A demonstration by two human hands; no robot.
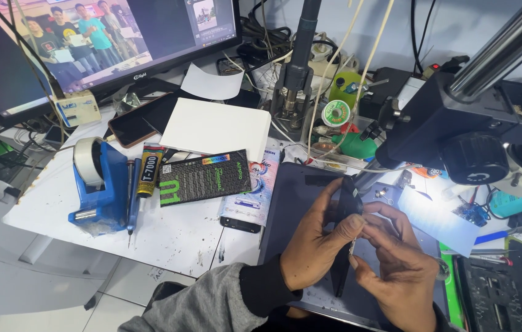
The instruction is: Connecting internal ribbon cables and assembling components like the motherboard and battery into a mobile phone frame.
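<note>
Pinching a thin black strip [342, 246] between both grips — left hand [319, 246], right hand [396, 273] — the person held it upright over the dark work mat [294, 203], below the microscope [457, 135], likely for light.

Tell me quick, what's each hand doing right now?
Left hand: closed, gripping a thin dark phone part edge-on.
Right hand: fingers pinched on a tiny metal piece beside that part.

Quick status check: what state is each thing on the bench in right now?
Left hand: holds a thin black part upright.
Right hand: pinches a small piece at that part.
Black part: held on edge over the mat.
Monitor: on, showing a photo.
Phone: flat, screen dark.
Tape dispenser: upright, roll loaded.
Glue tube: lying flat.
</note>
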